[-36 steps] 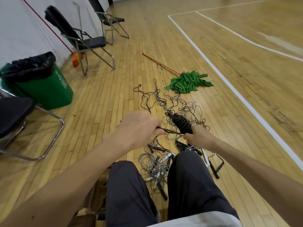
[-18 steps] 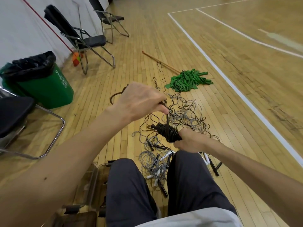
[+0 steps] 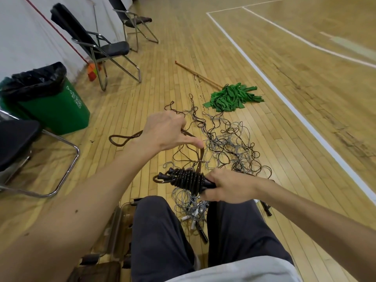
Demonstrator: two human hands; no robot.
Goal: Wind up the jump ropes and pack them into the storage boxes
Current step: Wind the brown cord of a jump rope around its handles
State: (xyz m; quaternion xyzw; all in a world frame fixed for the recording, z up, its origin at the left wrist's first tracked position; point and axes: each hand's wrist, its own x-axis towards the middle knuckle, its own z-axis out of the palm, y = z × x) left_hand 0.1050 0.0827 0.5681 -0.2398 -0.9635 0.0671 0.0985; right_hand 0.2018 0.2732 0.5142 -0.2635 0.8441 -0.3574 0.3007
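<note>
The right hand [image 3: 227, 188] is closed around the handles of a black jump rope [image 3: 189, 180], holding it level just above the person's knees. Most of that rope is already coiled tightly round the handles, with the handle tips sticking out to the left. The left hand [image 3: 166, 131] is raised farther out and to the left, fingers curled and thumb pinching the free end of the same rope. From this hand one strand drops to the coil, and a loop [image 3: 120, 139] sticks out to the left in the air.

On the wooden floor beyond the hands lies a tangled pile of ropes [image 3: 225, 143], grey and dark, with white and black handles near the legs. A clear storage box [image 3: 120, 224] stands on the floor beside the left leg. Farther off lie a green mop [image 3: 232, 96], a green bin [image 3: 50, 102] on the left, and a folding chair [image 3: 105, 49] by the wall.
</note>
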